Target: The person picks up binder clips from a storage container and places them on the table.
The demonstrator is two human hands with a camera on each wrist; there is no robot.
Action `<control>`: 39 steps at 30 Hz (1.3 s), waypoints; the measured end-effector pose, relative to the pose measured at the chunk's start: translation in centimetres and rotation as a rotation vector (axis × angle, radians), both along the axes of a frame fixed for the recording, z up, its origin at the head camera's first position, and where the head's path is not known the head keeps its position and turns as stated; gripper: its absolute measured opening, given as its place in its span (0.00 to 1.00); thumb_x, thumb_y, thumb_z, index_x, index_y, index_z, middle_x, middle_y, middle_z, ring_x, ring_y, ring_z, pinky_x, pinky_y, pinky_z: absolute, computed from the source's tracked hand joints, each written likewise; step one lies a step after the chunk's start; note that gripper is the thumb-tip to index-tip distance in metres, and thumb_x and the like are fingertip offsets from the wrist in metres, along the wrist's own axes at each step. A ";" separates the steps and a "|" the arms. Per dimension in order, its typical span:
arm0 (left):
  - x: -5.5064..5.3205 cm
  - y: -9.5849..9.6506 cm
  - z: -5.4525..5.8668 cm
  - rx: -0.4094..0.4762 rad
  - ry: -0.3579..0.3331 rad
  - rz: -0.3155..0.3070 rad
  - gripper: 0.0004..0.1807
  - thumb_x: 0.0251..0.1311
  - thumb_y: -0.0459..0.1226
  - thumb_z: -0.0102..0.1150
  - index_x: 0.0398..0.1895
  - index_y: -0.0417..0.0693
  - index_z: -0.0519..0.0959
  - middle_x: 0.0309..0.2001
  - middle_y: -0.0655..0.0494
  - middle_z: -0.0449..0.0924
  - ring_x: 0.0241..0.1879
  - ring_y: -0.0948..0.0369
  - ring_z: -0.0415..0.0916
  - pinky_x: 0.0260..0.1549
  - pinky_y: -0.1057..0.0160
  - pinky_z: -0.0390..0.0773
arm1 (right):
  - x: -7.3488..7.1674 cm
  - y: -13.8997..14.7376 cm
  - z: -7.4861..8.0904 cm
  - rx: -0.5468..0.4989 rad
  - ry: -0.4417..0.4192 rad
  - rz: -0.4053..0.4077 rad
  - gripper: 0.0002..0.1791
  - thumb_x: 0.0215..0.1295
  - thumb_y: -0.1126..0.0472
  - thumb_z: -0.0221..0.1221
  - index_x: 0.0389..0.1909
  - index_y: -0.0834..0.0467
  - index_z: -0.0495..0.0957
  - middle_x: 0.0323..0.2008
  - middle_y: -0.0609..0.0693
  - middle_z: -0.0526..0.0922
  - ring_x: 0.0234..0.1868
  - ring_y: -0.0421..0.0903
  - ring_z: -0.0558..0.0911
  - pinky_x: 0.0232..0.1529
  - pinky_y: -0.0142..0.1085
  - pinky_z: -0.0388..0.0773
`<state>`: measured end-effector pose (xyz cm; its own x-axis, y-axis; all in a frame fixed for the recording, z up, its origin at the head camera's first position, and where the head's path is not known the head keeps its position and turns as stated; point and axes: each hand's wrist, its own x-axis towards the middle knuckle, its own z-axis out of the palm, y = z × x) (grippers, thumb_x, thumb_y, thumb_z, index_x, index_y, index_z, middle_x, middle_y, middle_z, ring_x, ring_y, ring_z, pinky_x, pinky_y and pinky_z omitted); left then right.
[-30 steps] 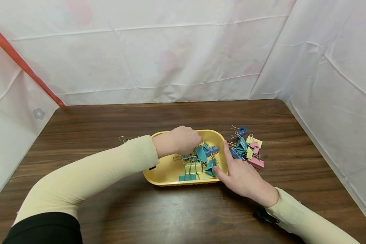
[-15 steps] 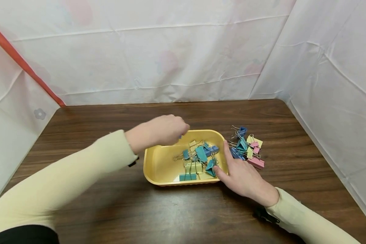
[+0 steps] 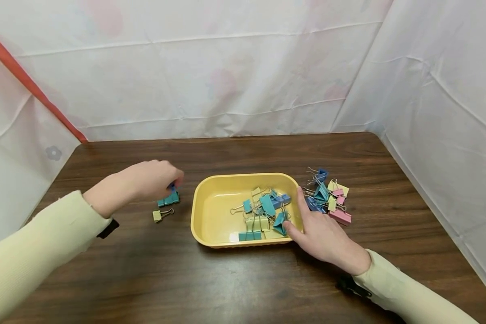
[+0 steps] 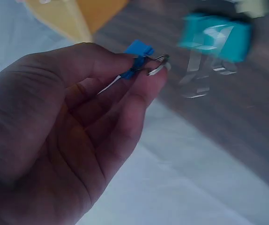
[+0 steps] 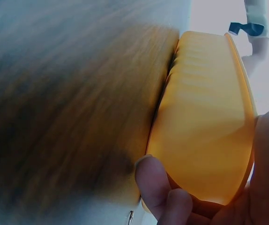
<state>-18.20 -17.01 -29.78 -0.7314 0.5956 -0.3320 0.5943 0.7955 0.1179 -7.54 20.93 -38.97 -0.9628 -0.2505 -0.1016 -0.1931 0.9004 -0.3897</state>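
Note:
My left hand (image 3: 141, 180) hovers over the table left of the yellow tray (image 3: 212, 211). Between its thumb and fingertips it pinches a small blue binder clip (image 4: 138, 48) with metal handles. Just below that hand lie a teal binder clip (image 3: 168, 199) and a small yellow binder clip (image 3: 157, 216). My right hand (image 3: 326, 236) grips the tray's right end, with the thumb over the rim and fingers curled against the outer wall in the right wrist view. Inside the tray, a heap of teal, yellow and blue clips, including a teal clip (image 3: 268, 204), fills the right half.
Right of the tray sits a loose pile of binder clips, with a blue clip (image 3: 321, 174) at its back and a pink clip (image 3: 340, 217) at its front. White sheeting (image 3: 243, 81) hangs behind and beside the brown wooden table (image 3: 227, 288).
My left hand has moved leftward out of the tray with the blue binder clip, uncovering the tray's left half and the clips on the table. The right hand stays on the tray.

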 end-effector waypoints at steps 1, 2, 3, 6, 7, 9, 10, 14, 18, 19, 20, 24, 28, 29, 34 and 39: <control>0.0 -0.5 -0.5 -0.008 -0.021 0.010 0.10 0.55 0.25 0.55 0.29 0.50 0.76 0.26 0.59 0.71 0.24 0.61 0.64 0.26 0.61 0.65 | 0.0 0.0 0.0 0.001 0.002 -0.002 0.53 0.70 0.37 0.51 0.79 0.61 0.34 0.14 0.47 0.67 0.14 0.42 0.68 0.14 0.39 0.60; 0.0 -0.9 -1.0 -0.013 -0.037 0.019 0.10 0.55 0.24 0.55 0.29 0.50 0.76 0.26 0.59 0.71 0.24 0.62 0.64 0.26 0.61 0.66 | 0.0 0.0 0.0 0.001 0.003 -0.002 0.53 0.70 0.37 0.51 0.79 0.61 0.34 0.14 0.47 0.67 0.14 0.42 0.68 0.14 0.39 0.60; 0.0 -1.3 -1.5 -0.015 -0.052 0.025 0.10 0.56 0.25 0.56 0.29 0.50 0.76 0.26 0.59 0.71 0.24 0.62 0.65 0.26 0.61 0.66 | 0.0 0.0 0.0 0.002 0.004 -0.002 0.53 0.70 0.37 0.51 0.79 0.61 0.34 0.14 0.47 0.67 0.14 0.42 0.68 0.14 0.38 0.60; 0.1 -2.1 -2.7 -0.027 -0.062 0.022 0.10 0.56 0.26 0.58 0.28 0.51 0.76 0.26 0.60 0.71 0.24 0.62 0.65 0.26 0.60 0.67 | 0.0 0.0 -0.1 0.000 0.006 0.001 0.53 0.70 0.37 0.51 0.79 0.61 0.34 0.13 0.46 0.67 0.14 0.42 0.68 0.14 0.38 0.60; 0.1 -2.2 -3.0 -0.030 -0.058 0.017 0.10 0.57 0.27 0.60 0.28 0.52 0.76 0.26 0.60 0.71 0.24 0.62 0.65 0.25 0.60 0.67 | 0.0 0.0 -0.1 0.000 0.007 0.002 0.53 0.70 0.37 0.51 0.79 0.61 0.34 0.13 0.46 0.67 0.14 0.42 0.68 0.14 0.38 0.61; 0.2 -2.4 -3.4 -0.038 -0.041 0.001 0.10 0.56 0.28 0.62 0.28 0.53 0.76 0.26 0.61 0.71 0.23 0.62 0.66 0.24 0.60 0.67 | 0.0 0.0 -0.1 0.002 0.017 0.005 0.53 0.70 0.37 0.51 0.79 0.61 0.35 0.13 0.46 0.67 0.14 0.42 0.68 0.15 0.39 0.62; 0.3 -2.5 -3.5 -0.042 -0.032 -0.003 0.10 0.56 0.28 0.62 0.28 0.54 0.76 0.27 0.62 0.71 0.23 0.62 0.66 0.24 0.60 0.67 | 0.0 0.0 -0.1 0.003 0.021 0.008 0.53 0.70 0.37 0.51 0.79 0.62 0.35 0.13 0.47 0.68 0.15 0.42 0.69 0.15 0.39 0.63; 0.4 -2.5 -3.2 -0.030 0.017 0.005 0.08 0.56 0.30 0.61 0.32 0.55 0.80 0.27 0.64 0.74 0.23 0.64 0.69 0.24 0.59 0.72 | 0.0 0.1 -0.1 0.010 0.030 0.014 0.53 0.70 0.37 0.50 0.79 0.62 0.35 0.14 0.47 0.68 0.16 0.42 0.70 0.17 0.39 0.65; 0.3 -2.2 -2.3 -0.016 0.057 0.024 0.06 0.58 0.34 0.59 0.36 0.54 0.81 0.28 0.64 0.77 0.23 0.65 0.71 0.25 0.57 0.76 | -0.1 0.1 0.0 0.009 0.020 0.013 0.53 0.70 0.37 0.50 0.79 0.61 0.34 0.14 0.47 0.68 0.16 0.42 0.70 0.17 0.39 0.65; 0.2 -2.0 -2.1 -0.013 0.065 0.023 0.05 0.59 0.34 0.59 0.35 0.54 0.81 0.27 0.64 0.77 0.23 0.64 0.71 0.24 0.57 0.75 | 0.0 0.0 0.0 0.007 0.017 0.013 0.53 0.70 0.37 0.50 0.79 0.61 0.34 0.14 0.47 0.68 0.16 0.42 0.70 0.17 0.39 0.65; 0.2 -1.8 -1.8 -0.006 0.073 0.017 0.04 0.60 0.34 0.58 0.33 0.55 0.79 0.26 0.64 0.75 0.23 0.64 0.70 0.23 0.58 0.73 | 0.0 0.0 0.1 0.005 0.014 0.013 0.53 0.70 0.37 0.50 0.79 0.61 0.34 0.14 0.47 0.68 0.16 0.42 0.70 0.17 0.39 0.65; 0.1 -0.2 -0.7 0.037 0.126 -0.037 0.08 0.60 0.35 0.59 0.26 0.57 0.72 0.22 0.64 0.68 0.21 0.64 0.65 0.22 0.61 0.66 | 0.0 0.0 0.1 0.002 0.005 0.011 0.53 0.70 0.36 0.50 0.79 0.61 0.34 0.14 0.47 0.68 0.15 0.42 0.69 0.16 0.39 0.64; 0.3 2.6 0.5 0.090 0.193 -0.121 0.06 0.60 0.36 0.60 0.28 0.55 0.74 0.22 0.64 0.68 0.22 0.64 0.66 0.22 0.60 0.67 | 0.0 0.0 0.1 0.008 0.008 0.007 0.53 0.70 0.36 0.50 0.79 0.61 0.34 0.14 0.48 0.68 0.16 0.42 0.69 0.16 0.39 0.64; 0.4 3.5 0.8 0.097 0.200 -0.143 0.04 0.61 0.36 0.60 0.30 0.55 0.76 0.23 0.63 0.71 0.23 0.63 0.68 0.22 0.59 0.69 | 0.0 0.0 0.1 0.009 0.009 0.007 0.53 0.70 0.36 0.50 0.79 0.61 0.34 0.14 0.48 0.68 0.16 0.43 0.69 0.17 0.39 0.64; 1.7 7.9 1.4 0.118 0.201 -0.305 0.10 0.61 0.37 0.63 0.45 0.53 0.81 0.38 0.61 0.82 0.34 0.62 0.79 0.30 0.54 0.78 | 0.0 0.0 0.0 0.012 0.011 0.009 0.53 0.70 0.36 0.50 0.79 0.61 0.34 0.14 0.48 0.68 0.17 0.43 0.69 0.17 0.39 0.64; 3.2 11.7 0.8 0.122 0.156 -0.562 0.11 0.59 0.35 0.64 0.46 0.52 0.81 0.42 0.62 0.82 0.36 0.63 0.79 0.31 0.61 0.79 | -0.1 0.0 0.0 0.012 -0.002 0.006 0.53 0.70 0.37 0.51 0.79 0.61 0.34 0.15 0.47 0.68 0.16 0.42 0.69 0.16 0.38 0.64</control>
<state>-14.96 -5.30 -28.98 -0.3279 0.9326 -0.1506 0.9379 0.3405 0.0665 -7.61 20.90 -38.95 -0.9611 -0.2549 -0.1067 -0.1976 0.9039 -0.3794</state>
